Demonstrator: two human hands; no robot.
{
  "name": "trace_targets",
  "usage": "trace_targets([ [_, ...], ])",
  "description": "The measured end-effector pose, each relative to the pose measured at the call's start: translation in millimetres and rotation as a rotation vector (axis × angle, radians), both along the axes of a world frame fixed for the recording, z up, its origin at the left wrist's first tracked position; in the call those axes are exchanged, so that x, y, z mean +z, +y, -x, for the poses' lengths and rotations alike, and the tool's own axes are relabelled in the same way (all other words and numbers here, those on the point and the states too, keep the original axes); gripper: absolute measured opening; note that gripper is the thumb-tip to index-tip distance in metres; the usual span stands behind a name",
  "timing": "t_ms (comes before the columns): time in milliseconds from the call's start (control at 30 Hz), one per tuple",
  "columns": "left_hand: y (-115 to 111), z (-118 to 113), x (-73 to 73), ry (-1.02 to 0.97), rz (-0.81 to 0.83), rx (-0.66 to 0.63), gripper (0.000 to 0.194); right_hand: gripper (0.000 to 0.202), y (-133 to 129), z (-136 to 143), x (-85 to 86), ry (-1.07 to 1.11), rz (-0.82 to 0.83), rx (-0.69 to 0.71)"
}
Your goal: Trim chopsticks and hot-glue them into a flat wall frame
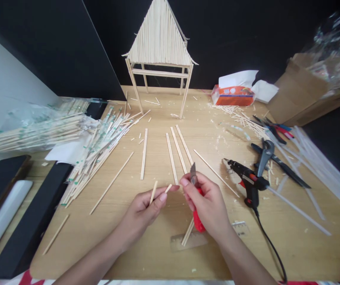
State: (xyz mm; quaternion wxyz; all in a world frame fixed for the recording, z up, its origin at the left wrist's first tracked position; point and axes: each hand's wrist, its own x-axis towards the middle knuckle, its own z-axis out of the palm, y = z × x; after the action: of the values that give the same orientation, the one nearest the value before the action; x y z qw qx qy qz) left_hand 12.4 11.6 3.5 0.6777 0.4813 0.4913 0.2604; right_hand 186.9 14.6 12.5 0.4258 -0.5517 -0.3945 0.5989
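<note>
My left hand is closed around short, thin wooden sticks, and two ends poke out above the fingers. In my right hand is a red utility knife, its blade pointing up and away from me. The two hands are close together, with the fingertips a small gap apart. Just beyond them lie several long paired sticks on the tabletop. Below my right hand, another pair of sticks rests across a clear ruler, partly hidden by the hand.
A stick-built house model stands at the back. Wrapped sticks pile up on the left. To the right lie a glue gun, cutters, pliers and glue sticks. Behind them are a tissue pack and a cardboard box.
</note>
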Motion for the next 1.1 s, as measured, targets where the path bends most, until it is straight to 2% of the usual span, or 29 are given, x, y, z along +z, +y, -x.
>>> trace_targets([
  [67, 0.1, 0.1, -0.4, 0.029, -0.028, 0.045, 0.044, 0.029, -0.2, -5.1, 2.1, -0.043, -0.045, 0.09],
  [200, -0.9, 0.5, 2.1, 0.05, -0.088, 0.044, 0.04, 0.033, -1.6, -5.7, 7.2, -0.213, -0.145, 0.432],
  [267, -1.9, 0.8, 4.6, 0.034, -0.119, 0.018, 0.04, 0.031, -2.5, -2.3, 8.3, -0.29, -0.213, 0.486],
  [433, -3.2, 0.9, 8.1, -0.003, -0.18, -0.04, 0.038, 0.03, -3.9, 1.9, 8.1, -0.316, -0.241, 0.479],
  [700, -2.0, -0.1, 6.1, 0.074, -0.226, -0.041, 0.025, 0.025, -5.2, 0.4, 9.9, -0.317, -0.272, 0.503],
  [900, -2.4, 1.6, 5.3, 0.08, -0.298, -0.086, 0.019, 0.03, -5.0, -0.9, 7.3, -0.343, -0.222, 0.526],
  [1100, -2.0, 1.6, 4.8, 0.096, -0.395, -0.058, 0.017, 0.026, -6.7, 1.8, 8.3, -0.313, -0.232, 0.48],
])
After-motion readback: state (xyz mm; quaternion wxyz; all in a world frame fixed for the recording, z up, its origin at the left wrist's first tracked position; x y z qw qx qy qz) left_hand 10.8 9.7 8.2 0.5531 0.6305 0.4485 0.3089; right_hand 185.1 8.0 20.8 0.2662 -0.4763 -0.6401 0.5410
